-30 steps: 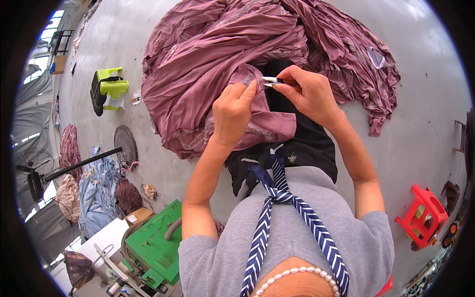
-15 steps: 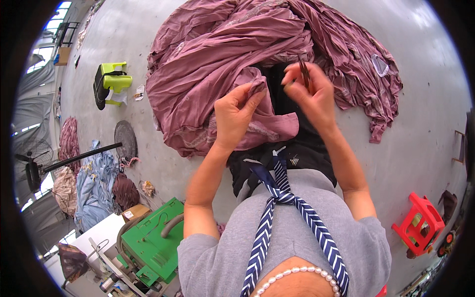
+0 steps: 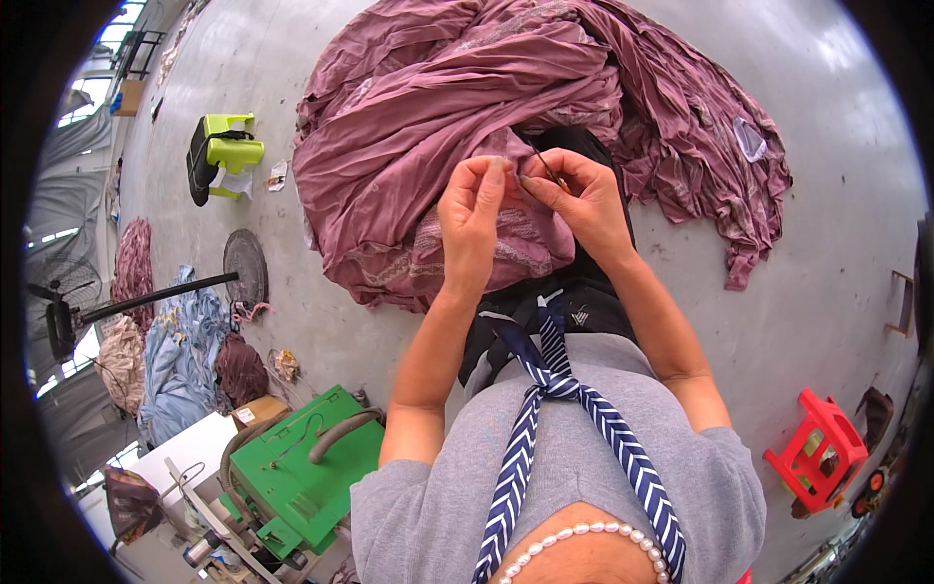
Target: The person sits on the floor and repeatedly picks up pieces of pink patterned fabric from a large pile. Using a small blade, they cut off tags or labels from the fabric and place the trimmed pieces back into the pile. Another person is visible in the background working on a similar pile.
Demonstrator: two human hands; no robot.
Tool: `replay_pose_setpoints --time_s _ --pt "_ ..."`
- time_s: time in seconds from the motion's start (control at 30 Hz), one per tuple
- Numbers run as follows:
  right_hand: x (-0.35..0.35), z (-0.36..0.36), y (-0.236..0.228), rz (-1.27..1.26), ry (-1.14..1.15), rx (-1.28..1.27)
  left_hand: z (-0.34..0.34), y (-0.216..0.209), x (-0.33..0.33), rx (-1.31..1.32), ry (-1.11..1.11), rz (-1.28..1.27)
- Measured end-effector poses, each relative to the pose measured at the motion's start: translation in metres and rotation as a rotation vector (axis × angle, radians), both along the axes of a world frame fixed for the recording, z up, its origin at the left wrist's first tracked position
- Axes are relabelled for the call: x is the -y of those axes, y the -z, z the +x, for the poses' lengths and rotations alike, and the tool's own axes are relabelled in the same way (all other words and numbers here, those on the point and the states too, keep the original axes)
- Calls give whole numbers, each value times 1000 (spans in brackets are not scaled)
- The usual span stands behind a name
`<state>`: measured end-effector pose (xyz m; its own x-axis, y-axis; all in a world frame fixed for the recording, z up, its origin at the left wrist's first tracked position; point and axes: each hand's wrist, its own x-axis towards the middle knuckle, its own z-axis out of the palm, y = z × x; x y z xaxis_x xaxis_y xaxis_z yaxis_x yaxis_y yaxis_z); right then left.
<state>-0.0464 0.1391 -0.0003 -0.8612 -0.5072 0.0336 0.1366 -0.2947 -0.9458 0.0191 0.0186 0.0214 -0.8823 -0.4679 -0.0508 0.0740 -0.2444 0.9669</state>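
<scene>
A large heap of dusky pink fabric [image 3: 418, 146] with pale patterned bands lies over my lap and the floor in front of me. My left hand [image 3: 474, 219] is closed in a pinch on the edge of this fabric. Close beside it, my right hand [image 3: 584, 204] has its thumb and forefinger together near the same edge. Dark, slim thread snips [image 3: 541, 162] are held in my right hand, their tips pointing away from me. Between the two hands the fingertips almost meet, and what lies right at them is too small to make out.
A lime green stool [image 3: 233, 153] with a black cushion stands at the far left. Blue cloth [image 3: 180, 355] and a fan [image 3: 60, 326] are at the left. A green machine table [image 3: 311, 467] is near left, a red stool [image 3: 819, 453] near right.
My right hand has come left and down to my left hand, bringing the snips along. My left hand has shifted slightly right, still pinching the fabric.
</scene>
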Motion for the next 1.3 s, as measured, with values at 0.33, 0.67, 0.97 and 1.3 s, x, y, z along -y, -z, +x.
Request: replay_pose_setpoints --time_s 0.33,0.67,0.97,1.3 --pt "12 16 7 79 106 -64 9 12 4 -17 -30 163" --pt "2 -5 -10 -9 -8 -12 12 12 26 -138 34 391" --pt "1 -20 -18 -114 -87 65 14 -40 39 86 316 478" --pt "-1 -26 -5 -133 -154 76 19 -31 52 131 387 213"
